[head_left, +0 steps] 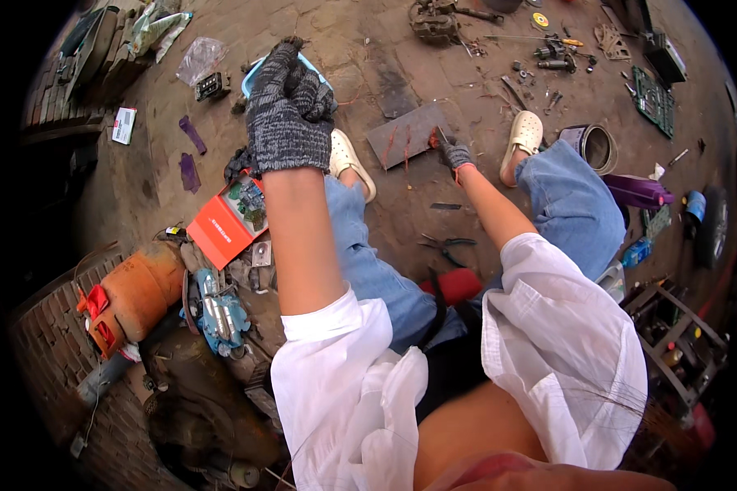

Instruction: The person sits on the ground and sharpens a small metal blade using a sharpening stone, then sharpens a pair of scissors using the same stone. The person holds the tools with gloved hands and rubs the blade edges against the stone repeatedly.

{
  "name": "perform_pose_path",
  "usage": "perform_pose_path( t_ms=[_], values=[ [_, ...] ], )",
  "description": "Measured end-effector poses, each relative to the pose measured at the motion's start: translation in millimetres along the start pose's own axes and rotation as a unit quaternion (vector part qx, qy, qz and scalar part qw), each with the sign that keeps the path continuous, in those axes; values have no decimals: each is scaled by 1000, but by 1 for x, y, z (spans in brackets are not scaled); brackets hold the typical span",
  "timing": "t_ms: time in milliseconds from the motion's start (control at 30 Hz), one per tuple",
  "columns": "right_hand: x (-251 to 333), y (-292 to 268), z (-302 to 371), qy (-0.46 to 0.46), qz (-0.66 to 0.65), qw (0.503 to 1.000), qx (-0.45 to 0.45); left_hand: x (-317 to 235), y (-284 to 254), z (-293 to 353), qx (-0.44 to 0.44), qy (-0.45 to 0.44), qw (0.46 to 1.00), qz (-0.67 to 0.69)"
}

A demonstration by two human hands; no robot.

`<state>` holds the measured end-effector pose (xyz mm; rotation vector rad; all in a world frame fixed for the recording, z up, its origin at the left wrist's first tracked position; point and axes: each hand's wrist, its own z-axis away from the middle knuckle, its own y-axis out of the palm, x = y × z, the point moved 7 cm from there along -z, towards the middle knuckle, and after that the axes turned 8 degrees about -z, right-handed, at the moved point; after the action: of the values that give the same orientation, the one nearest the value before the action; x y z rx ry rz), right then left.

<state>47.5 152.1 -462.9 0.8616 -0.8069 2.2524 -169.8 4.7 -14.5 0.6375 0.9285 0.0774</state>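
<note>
My left hand [291, 114], in a dark grey knitted glove, is raised with curled fingers. Its fingertips are pinched at the top, and what they hold, if anything, is too small to name. Partly hidden behind it lies a light blue-rimmed tray [248, 80]. My right hand [455, 155], gloved alike, is low at the right end of a flat grey metal plate [382, 146] on the ground. Its fingers are closed around something small and dark that I cannot make out, next to a reddish patch. Thin reddish copper-like strands [407, 144] lie across the plate.
An open red box [221, 231] with circuit boards and an orange gas cylinder [143, 286] stand at left. Pliers [448, 245] lie between my legs. At right are a tin can [599, 149], a green circuit board [652, 102] and a purple casing [637, 192]. Metal parts [555, 61] are scattered ahead.
</note>
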Motion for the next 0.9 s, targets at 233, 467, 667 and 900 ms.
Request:
perform_pose_path(
  t_ms=[233, 467, 667, 900],
  values=[
    [62, -49, 61, 31, 178, 975, -126, 6, -15, -6, -10, 15, 1000, -6],
    [-186, -114, 42, 238, 317, 906, -152, 3, -6, 1, 9, 13, 1000, 27],
    [-195, -101, 68, 249, 341, 904, -66, 9, -1, -7, -10, 15, 999, 51],
    [-202, -100, 80, 254, 338, 906, -15, 24, -1, -10, -28, 3, 997, 71]
  ],
)
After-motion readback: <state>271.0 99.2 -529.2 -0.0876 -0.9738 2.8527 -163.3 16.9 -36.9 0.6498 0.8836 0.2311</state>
